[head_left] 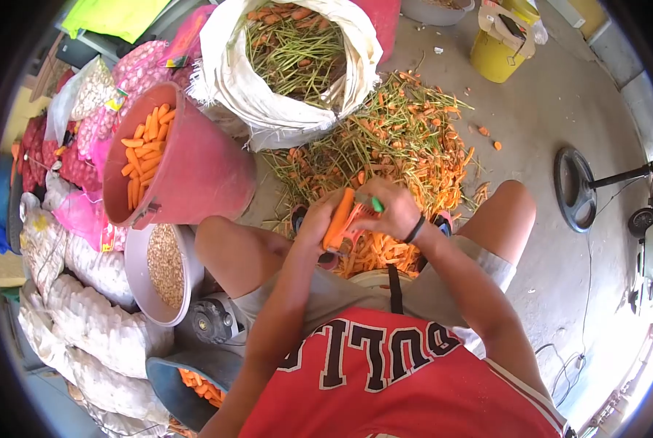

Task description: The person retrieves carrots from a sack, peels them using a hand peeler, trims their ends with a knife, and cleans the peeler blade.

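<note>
My left hand (315, 220) is closed around an orange carrot (339, 219), held tilted above my lap. Beside it, my right hand (398, 210) grips a peeler (375, 204) with a green end showing; its blade is hard to make out against the carrot. Below both hands lies a heap of orange carrot peelings (385, 252). It runs into a wide pile of carrot tops and cut green stems (414, 139) on the floor.
A white sack (224, 73) of carrot tops stands ahead. To the left are a red bucket (209, 168) of peeled carrots, a pale basin (134, 270) of peanut-like pieces and a blue container (167, 387) with carrots. A yellow bucket (491, 58) and a fan base (573, 188) stand right.
</note>
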`<action>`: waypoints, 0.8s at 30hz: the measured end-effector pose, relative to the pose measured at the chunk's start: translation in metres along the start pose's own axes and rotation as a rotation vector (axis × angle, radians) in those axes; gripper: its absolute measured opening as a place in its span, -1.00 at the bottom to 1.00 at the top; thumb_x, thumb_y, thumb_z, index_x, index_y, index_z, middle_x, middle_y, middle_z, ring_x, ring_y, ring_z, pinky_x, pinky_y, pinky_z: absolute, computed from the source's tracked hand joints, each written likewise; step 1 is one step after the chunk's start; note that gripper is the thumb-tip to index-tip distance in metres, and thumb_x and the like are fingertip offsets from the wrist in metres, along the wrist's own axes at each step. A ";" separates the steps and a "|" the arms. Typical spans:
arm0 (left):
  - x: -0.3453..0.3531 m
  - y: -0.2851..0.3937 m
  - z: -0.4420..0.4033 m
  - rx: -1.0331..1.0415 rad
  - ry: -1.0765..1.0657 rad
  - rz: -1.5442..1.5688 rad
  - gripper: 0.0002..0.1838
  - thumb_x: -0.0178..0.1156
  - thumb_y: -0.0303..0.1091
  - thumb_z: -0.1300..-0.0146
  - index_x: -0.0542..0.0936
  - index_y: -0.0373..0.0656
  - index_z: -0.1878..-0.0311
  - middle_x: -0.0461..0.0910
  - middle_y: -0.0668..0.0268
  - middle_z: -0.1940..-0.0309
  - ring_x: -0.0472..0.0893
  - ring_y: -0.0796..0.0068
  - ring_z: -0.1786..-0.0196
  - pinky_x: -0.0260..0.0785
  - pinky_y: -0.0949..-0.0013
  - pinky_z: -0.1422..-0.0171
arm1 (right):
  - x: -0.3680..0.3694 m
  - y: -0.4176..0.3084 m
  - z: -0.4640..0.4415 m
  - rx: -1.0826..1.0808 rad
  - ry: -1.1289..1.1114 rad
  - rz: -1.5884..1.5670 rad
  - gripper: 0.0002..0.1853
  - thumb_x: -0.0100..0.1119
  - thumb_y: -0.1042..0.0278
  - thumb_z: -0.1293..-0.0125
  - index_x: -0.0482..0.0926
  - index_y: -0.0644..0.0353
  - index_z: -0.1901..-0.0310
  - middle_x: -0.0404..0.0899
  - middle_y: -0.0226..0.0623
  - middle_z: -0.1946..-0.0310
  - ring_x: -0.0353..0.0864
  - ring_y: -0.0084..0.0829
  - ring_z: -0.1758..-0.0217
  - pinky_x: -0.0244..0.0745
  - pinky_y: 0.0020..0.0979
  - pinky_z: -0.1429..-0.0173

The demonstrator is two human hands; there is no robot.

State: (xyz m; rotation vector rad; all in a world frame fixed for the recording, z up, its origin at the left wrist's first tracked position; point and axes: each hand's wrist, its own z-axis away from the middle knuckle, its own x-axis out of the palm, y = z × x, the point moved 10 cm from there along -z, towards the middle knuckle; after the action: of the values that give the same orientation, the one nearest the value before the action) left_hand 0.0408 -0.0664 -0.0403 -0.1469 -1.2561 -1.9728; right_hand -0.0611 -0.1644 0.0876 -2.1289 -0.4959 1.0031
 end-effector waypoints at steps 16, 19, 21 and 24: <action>0.017 0.051 0.014 -0.062 -0.207 -0.116 -0.44 -0.09 0.06 -0.50 0.38 -0.25 -0.28 0.63 0.12 0.14 0.63 0.46 0.40 0.56 0.42 0.35 | 0.004 0.113 0.012 0.384 0.025 0.306 -0.69 0.26 0.25 -0.24 0.57 0.18 0.03 0.61 0.10 0.18 0.61 0.12 0.16 0.53 -0.03 0.11; 0.020 0.052 0.013 0.155 -0.220 -0.241 -0.53 0.05 -0.16 -0.46 0.37 -0.23 -0.31 0.63 0.16 0.18 0.61 0.50 0.39 0.46 0.49 0.38 | 0.009 0.087 0.017 0.463 -0.014 0.223 -0.77 0.21 0.35 -0.21 0.59 0.21 0.11 0.62 0.07 0.19 0.62 0.10 0.15 0.53 -0.05 0.12; 0.019 0.052 0.007 0.242 -0.160 -0.281 -0.55 0.14 -0.29 -0.41 0.39 -0.23 -0.30 0.61 0.22 0.16 0.61 0.54 0.33 0.48 0.51 0.31 | 0.011 0.064 0.011 0.361 0.008 0.180 -0.73 0.19 0.41 -0.19 0.60 0.26 0.07 0.63 0.06 0.20 0.63 0.07 0.16 0.54 -0.11 0.09; 0.021 0.052 0.003 0.306 -0.142 -0.416 -0.56 0.20 -0.30 -0.38 0.43 -0.25 -0.25 0.61 0.27 0.12 0.61 0.57 0.25 0.50 0.51 0.23 | 0.021 0.050 0.012 0.347 -0.058 0.169 -0.74 0.20 0.44 -0.17 0.60 0.31 0.09 0.63 0.06 0.21 0.63 0.08 0.16 0.54 -0.13 0.08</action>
State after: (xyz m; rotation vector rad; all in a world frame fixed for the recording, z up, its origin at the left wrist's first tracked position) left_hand 0.0596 -0.0862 0.0091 0.1409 -1.7794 -2.1064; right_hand -0.0552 -0.1793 0.0346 -1.8554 -0.1543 1.1554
